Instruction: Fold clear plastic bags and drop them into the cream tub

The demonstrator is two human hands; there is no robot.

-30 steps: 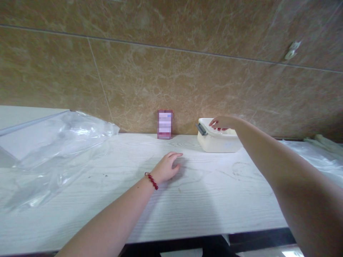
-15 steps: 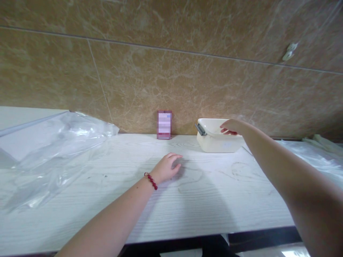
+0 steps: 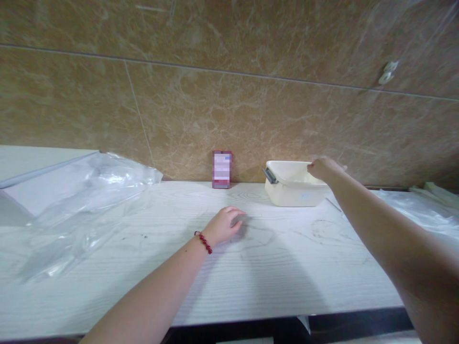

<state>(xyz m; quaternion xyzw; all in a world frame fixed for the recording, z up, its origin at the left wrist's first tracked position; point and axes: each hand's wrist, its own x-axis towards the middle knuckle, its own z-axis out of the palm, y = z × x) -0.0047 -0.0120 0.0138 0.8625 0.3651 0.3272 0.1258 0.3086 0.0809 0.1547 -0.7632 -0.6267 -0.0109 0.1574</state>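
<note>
A cream plastic box (image 3: 296, 196) with a grey clip handle (image 3: 270, 176) on its left end stands on the white wood-grain table (image 3: 265, 267), close to the wall. My right hand (image 3: 325, 168) is closed over the right end of its rim, one digit showing inside and another outside. My arm hides that end of the box. My left hand (image 3: 226, 223), with a red bead bracelet on the wrist, rests near the middle of the table, fingers apart and holding nothing.
A phone (image 3: 222, 170) with a blurred screen leans upright against the brown tiled wall (image 3: 215, 105). Clear plastic wrapping (image 3: 107, 184) lies over a white panel at the left. More plastic film (image 3: 412, 205) lies at the right. The table's front edge runs along the bottom.
My right hand has moved right, from over the inside of the box to its right rim. My left hand has stayed in place. The view has shifted slightly.
</note>
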